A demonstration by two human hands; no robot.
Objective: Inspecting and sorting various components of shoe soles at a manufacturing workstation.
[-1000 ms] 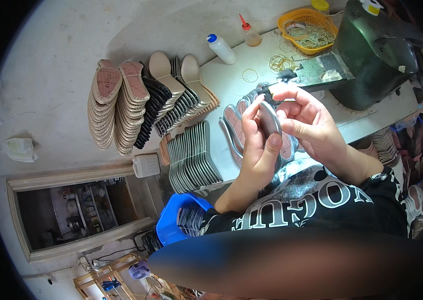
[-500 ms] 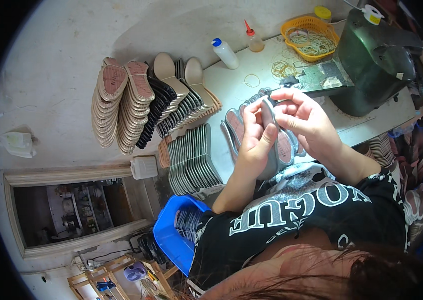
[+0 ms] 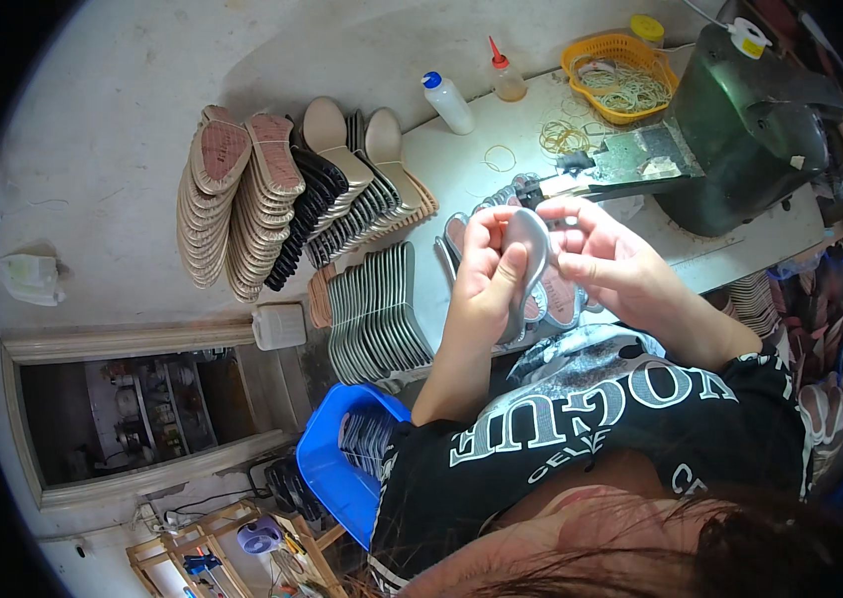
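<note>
A grey, glossy shoe insole is held up in front of my chest, above the work table. My left hand is closed round its left side, thumb across the near face and fingers behind. At its right edge, my right hand has bent fingers and thumb pinching along the rim; the exact contact is partly hidden. Beneath my hands lie several grey insoles with pink undersides, partly covered by my hands. Just beyond them juts the flat arm of a dark green machine.
Left of my arms stand a row of grey insoles and several bundles of beige and black insoles. A blue bin is by my left elbow. At the back are a white bottle, a red-tipped bottle and an orange basket of rubber bands.
The insole has turned so that more of its broad face shows, and it has come slightly down and left. My left hand has moved with it; my right hand stays at its edge.
</note>
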